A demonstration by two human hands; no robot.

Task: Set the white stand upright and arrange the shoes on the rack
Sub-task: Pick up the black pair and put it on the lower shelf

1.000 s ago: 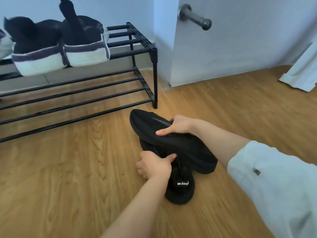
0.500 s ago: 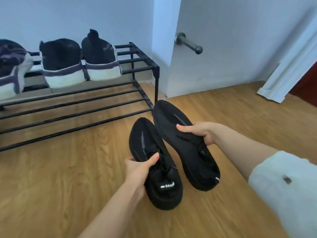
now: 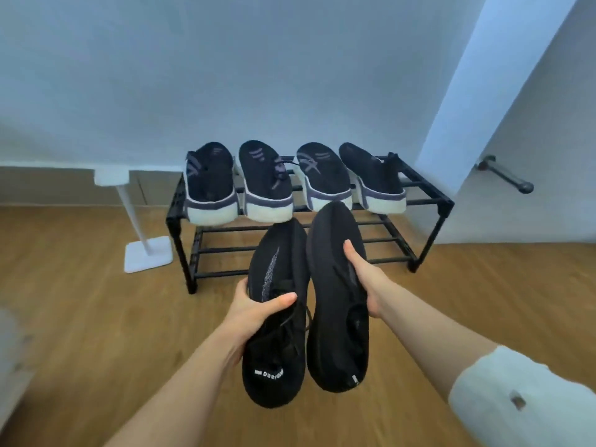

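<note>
I hold two all-black shoes in the air in front of the black metal rack (image 3: 429,201). My left hand (image 3: 254,312) grips the left black shoe (image 3: 274,359) at its side, and my right hand (image 3: 364,282) grips the right black shoe (image 3: 332,253). Both toes point toward the rack. Several dark shoes with white soles (image 3: 209,185) stand in a row on the rack's top shelf. The lower shelf bars carry nothing that I can see. The white stand (image 3: 142,233) is upright on its square base, just left of the rack.
The floor is wood (image 3: 80,317). A pale wall runs behind the rack. A white door with a metal handle (image 3: 506,177) stands at the right, close to the rack's right end. A blurred pale object shows at the left edge.
Both shoes have come up off the floor and now sit side by side, toes toward the rack. My view has swung left, bringing the whole rack and the white stand into sight.
</note>
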